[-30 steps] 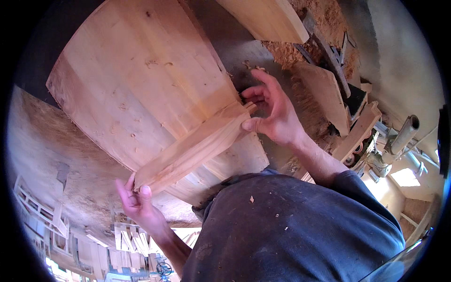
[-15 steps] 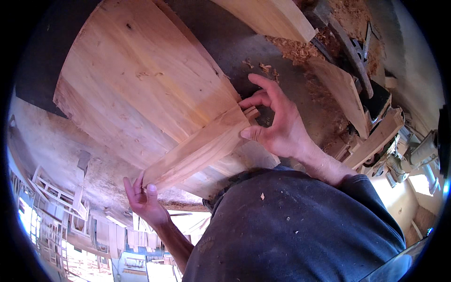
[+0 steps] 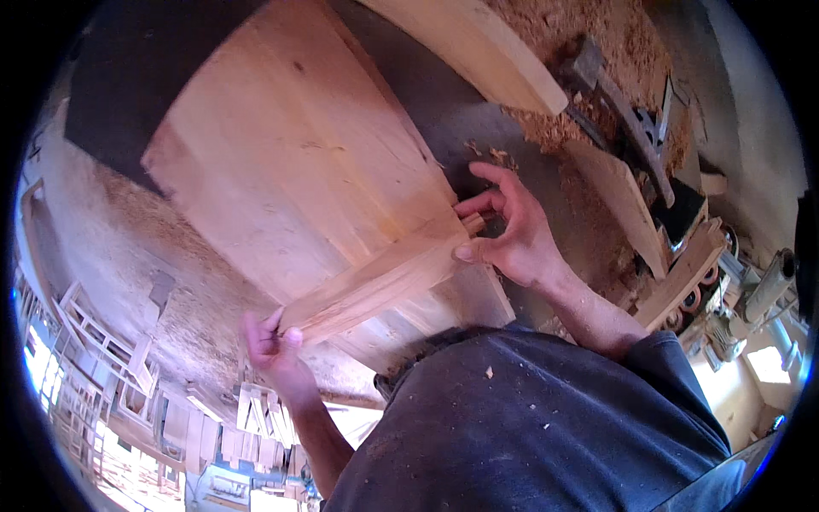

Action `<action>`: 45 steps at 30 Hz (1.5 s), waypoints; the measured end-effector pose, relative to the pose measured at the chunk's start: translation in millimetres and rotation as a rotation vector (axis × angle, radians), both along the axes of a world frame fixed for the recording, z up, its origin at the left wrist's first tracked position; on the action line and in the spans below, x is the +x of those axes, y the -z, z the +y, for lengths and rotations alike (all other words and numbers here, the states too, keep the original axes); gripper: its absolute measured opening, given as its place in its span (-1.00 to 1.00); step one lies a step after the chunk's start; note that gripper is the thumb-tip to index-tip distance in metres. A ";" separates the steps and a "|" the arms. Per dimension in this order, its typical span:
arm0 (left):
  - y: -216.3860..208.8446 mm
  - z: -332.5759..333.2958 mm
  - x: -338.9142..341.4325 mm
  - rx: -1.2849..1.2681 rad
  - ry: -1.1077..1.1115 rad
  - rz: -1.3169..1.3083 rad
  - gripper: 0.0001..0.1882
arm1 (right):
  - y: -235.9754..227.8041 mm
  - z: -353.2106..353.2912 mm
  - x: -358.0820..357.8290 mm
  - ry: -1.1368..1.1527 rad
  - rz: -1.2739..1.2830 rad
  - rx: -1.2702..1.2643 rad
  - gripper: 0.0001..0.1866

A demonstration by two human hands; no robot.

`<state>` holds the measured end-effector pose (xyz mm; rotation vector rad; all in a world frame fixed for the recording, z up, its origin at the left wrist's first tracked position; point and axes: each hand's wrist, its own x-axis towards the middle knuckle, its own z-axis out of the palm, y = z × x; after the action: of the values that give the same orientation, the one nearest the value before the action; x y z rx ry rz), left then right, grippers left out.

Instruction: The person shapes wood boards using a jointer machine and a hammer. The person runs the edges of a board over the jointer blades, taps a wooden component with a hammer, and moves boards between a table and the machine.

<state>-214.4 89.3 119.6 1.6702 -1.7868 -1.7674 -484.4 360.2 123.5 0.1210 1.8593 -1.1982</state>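
Observation:
A short wooden rail point(image 3: 375, 282) with a stepped, tenon-like right end lies slantwise over the near part of a wide wooden panel point(image 3: 299, 128). My left hand point(image 3: 280, 357) grips the rail's left end between thumb and fingers. At the other end my right hand point(image 3: 520, 239) has its thumb on the rail's near side and fingertips by the stepped end, the index finger lifted away. Whether the rail rests fully on the panel I cannot tell.
A curved wooden board point(image 3: 478, 55) lies at the far side on the dark worktop. Right of it are a hammer-like metal tool point(image 3: 627, 111), wood shavings point(image 3: 597, 34) and an offcut board point(image 3: 618, 196). Wooden frames point(image 3: 98, 333) stand at lower left.
The whole view has shifted, so panel, rail and hands appear farther right and a little lower. The left fingers look more closed around the rail's end. The right hand's grip looks the same.

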 end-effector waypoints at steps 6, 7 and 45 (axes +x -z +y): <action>4.6 10.9 -5.3 0.068 -0.151 0.112 0.02 | 7.5 5.2 1.5 0.003 0.001 -0.035 0.09; 2.2 11.6 -8.7 0.068 -0.163 0.120 0.02 | 7.9 4.6 1.1 -0.001 0.009 -0.032 0.09; 82.5 126.8 115.0 0.610 -0.289 0.423 -0.55 | 31.3 190.6 217.9 -0.038 1.034 0.156 -0.46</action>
<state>-99.4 216.1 37.0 1.4513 -0.8315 -2.4265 -266.4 550.8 92.2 -0.5482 2.8136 -1.1759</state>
